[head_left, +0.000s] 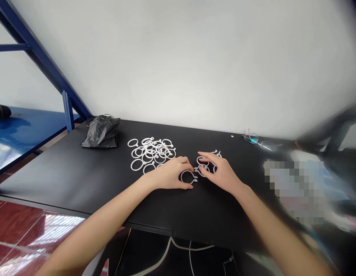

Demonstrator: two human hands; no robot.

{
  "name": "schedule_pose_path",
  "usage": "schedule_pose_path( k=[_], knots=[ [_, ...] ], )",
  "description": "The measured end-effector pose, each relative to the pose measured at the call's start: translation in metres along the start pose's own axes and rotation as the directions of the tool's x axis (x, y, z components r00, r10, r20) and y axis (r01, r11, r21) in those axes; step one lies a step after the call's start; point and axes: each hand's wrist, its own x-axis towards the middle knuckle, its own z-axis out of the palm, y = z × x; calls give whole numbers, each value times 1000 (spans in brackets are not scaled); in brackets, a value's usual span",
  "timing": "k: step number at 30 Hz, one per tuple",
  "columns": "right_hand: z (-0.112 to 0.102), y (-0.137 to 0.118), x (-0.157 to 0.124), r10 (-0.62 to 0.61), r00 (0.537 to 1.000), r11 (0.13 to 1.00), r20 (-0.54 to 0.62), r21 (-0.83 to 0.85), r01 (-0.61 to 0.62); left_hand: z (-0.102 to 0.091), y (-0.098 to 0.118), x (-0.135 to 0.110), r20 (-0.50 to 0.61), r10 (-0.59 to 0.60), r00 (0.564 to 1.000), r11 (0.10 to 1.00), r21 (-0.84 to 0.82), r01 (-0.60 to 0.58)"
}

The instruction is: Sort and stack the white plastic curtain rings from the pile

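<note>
Left hand (170, 173) curved round white ring (181, 177), thumb and fingers apart; firm pinch, I cannot tell. Right hand (222, 174) arched over smaller ring group (202, 165); hold unclear. Ring pile (150, 151) beyond left knuckles. Best judged: light fingertip contact, ring group undisturbed.

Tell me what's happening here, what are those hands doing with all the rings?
At a black table, a person's left hand curves around one white tabbed ring. The right hand is over a small group of rings. I can't tell whether either grip is closed. A bigger pile of rings lies beyond the left hand, and a black plastic bag sits farther left.
</note>
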Motion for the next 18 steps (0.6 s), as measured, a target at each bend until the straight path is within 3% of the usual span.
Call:
schedule_pose_path(
  k=[3, 9, 14, 18],
  knots=[
    [2, 2, 0, -15, 1000, 1000, 17, -2, 15, 0, 0, 0, -20, 2, 1000, 1000, -6, -2],
    [0, -7, 0, -166, 980, 984, -112, 45, 172, -4, 5, 1, -149, 29, 988, 989, -140, -50],
    [-1, -14, -3, -245, 968, 955, -57, 161, 251, -5, 2, 2, -297, 24, 955, 976, -200, -87],
    [1, -14, -2, -242, 963, 951, -122, 166, 260, -5, 0, 2, -282, 33, 959, 975, -202, -93]
  ],
)
